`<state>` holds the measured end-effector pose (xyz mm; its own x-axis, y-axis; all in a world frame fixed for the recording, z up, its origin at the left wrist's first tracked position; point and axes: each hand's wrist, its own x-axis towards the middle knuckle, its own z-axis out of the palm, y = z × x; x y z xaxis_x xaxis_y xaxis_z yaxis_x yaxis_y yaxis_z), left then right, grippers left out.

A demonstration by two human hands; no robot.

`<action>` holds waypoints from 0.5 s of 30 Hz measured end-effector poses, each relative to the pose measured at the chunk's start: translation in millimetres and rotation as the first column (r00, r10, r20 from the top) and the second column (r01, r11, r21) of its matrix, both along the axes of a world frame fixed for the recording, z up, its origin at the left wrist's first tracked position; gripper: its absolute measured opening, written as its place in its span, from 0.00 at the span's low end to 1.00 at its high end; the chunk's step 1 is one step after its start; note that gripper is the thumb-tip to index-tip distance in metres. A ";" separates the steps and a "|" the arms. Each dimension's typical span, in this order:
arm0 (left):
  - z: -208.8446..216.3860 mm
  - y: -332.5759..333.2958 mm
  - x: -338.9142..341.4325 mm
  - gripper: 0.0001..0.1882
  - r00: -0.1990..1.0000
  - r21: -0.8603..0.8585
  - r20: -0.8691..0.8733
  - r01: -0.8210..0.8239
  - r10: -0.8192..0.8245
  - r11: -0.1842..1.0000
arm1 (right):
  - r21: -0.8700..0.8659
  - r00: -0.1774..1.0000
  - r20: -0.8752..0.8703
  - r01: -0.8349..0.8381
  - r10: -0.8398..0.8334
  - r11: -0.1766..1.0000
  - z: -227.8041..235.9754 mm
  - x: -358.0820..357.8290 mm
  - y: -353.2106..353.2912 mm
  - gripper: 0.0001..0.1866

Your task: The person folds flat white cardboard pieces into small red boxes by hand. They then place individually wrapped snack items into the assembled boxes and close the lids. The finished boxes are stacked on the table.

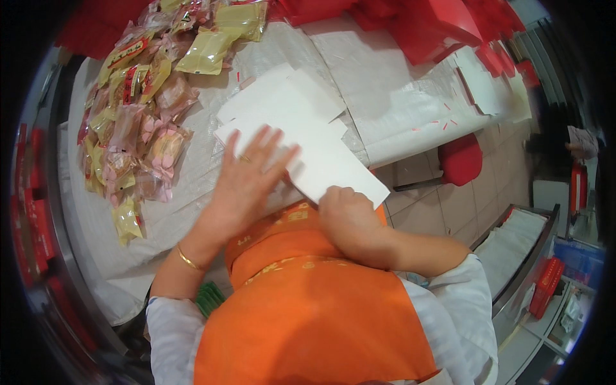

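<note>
A flat white cardboard box blank (pixel 301 115), cut with tabs and notches, lies across the near edge of the white-covered table in front of me. My left hand (pixel 247 176) is over its left near edge with the fingers spread and slightly blurred; a ring and a gold bracelet show on that hand and wrist. At the near right end of the blank, my right hand (pixel 350 218) is closed, its fingers curled on the cardboard edge. The thumb side of the right hand is partly hidden. Whether the left fingers touch the cardboard I cannot tell.
Several wrapped pastries (pixel 141 122) in yellow and pink packets are heaped on the left of the table (pixel 385 96). Red boxes (pixel 430 32) stand along the far side. A red stool (pixel 460 159) is at the right, near a drawer (pixel 513 244) with white contents.
</note>
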<state>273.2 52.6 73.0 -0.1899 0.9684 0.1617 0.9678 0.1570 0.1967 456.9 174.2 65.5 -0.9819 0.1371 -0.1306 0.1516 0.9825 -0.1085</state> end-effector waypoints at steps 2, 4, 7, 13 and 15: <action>-1.3 -0.6 14.5 0.26 0.994 0.031 -0.042 0.098 -0.096 0.995 | 0.018 0.997 0.057 -0.058 0.057 0.998 9.8 -11.6 -9.4 0.06; -48.0 -3.6 25.2 0.24 0.996 0.117 -0.063 0.076 -0.069 0.990 | 0.030 0.984 0.099 -0.153 0.149 0.988 18.0 -18.2 -14.4 0.07; -76.8 1.3 18.0 0.24 0.986 0.257 -0.145 -0.046 0.086 0.965 | -0.005 0.964 0.106 -0.244 0.243 0.970 19.1 -19.8 -14.6 0.09; -80.3 -4.6 14.4 0.20 0.979 0.334 -0.150 -0.080 0.137 0.939 | -0.412 0.911 -0.316 0.121 -0.266 0.903 6.2 -32.1 58.4 0.14; -77.9 -2.7 14.5 0.19 0.984 0.368 -0.126 -0.068 0.123 0.927 | -0.443 0.829 -0.267 0.347 -0.491 0.827 -19.8 -35.5 93.9 0.15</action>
